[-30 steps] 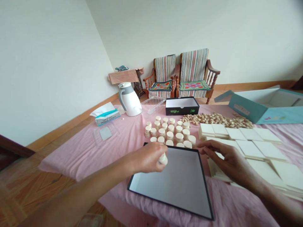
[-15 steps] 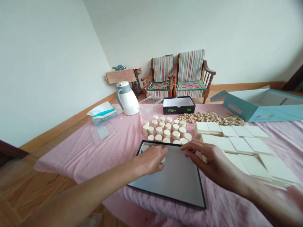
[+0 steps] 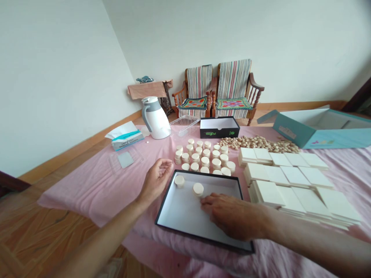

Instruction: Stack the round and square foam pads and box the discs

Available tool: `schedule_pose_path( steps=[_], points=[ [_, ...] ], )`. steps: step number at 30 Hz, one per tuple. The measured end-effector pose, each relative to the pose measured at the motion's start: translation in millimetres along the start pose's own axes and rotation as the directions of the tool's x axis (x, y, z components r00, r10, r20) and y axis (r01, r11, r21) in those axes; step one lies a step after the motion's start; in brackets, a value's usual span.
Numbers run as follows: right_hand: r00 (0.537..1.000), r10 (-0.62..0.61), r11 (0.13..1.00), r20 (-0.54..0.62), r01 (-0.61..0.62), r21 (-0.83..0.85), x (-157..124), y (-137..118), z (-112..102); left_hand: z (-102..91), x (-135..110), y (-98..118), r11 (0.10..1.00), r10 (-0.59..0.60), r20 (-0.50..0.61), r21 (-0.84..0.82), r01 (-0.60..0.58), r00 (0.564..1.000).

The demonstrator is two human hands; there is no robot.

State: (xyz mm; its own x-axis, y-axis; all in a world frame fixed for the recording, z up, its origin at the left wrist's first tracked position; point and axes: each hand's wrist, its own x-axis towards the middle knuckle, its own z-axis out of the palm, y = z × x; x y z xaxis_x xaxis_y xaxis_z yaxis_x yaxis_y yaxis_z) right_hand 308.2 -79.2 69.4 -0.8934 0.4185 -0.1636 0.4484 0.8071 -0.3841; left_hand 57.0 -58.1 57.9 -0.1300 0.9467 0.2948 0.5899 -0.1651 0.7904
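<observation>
A black-rimmed shallow box lid point(image 3: 185, 216) with a white inside lies in front of me. Inside it stand a short stack of pale wooden discs point(image 3: 198, 189) and another disc stack point(image 3: 179, 180) near the far left corner. My right hand point(image 3: 228, 214) reaches into the lid from the right, its bunched fingertips low and close against the nearer stack; what they grip, if anything, is hidden. Just outside the left rim, my left hand point(image 3: 156, 179) hovers with loosely bent fingers apart and nothing visible in it. Beyond the lid stand rows of disc stacks point(image 3: 205, 153).
Stacks of square pale boards point(image 3: 292, 175) lie at the right, with a heap of small beige pieces point(image 3: 261, 144) behind. Farther back are a small black box point(image 3: 219, 133), a teal box point(image 3: 324, 135), a clear tray point(image 3: 185, 123), a white jug point(image 3: 156, 119) and a tissue pack point(image 3: 127, 139).
My left hand has let go of a disc stack inside the lid and moved left, outside the rim. My right hand has come down and left into the lid beside that stack.
</observation>
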Motion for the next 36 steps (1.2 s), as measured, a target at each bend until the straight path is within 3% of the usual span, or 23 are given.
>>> schedule_pose_path(
  steps=[4,10,29,36],
  points=[
    [0.999,0.036,0.999,-0.023,-0.037,-0.007,7.8,-0.6,3.9,6.5,-15.5,-16.3,0.971,-0.184,0.089,-0.138,0.195,0.979],
    [0.999,0.05,0.998,-0.016,-0.05,-0.027,18.7,4.3,3.0,7.0,-26.4,-11.6,0.942,-0.246,0.208,-0.18,0.285,0.947],
    [0.993,0.078,0.997,-0.083,-0.076,0.029,51.8,11.9,-2.0,8.1,-23.6,-16.2,0.934,-0.244,0.202,-0.213,0.286,0.949],
    [0.987,0.114,0.993,-0.11,-0.112,0.019,51.2,8.5,-8.1,9.1,-22.9,-22.3,0.925,-0.248,0.198,-0.241,0.292,0.948]
  ],
)
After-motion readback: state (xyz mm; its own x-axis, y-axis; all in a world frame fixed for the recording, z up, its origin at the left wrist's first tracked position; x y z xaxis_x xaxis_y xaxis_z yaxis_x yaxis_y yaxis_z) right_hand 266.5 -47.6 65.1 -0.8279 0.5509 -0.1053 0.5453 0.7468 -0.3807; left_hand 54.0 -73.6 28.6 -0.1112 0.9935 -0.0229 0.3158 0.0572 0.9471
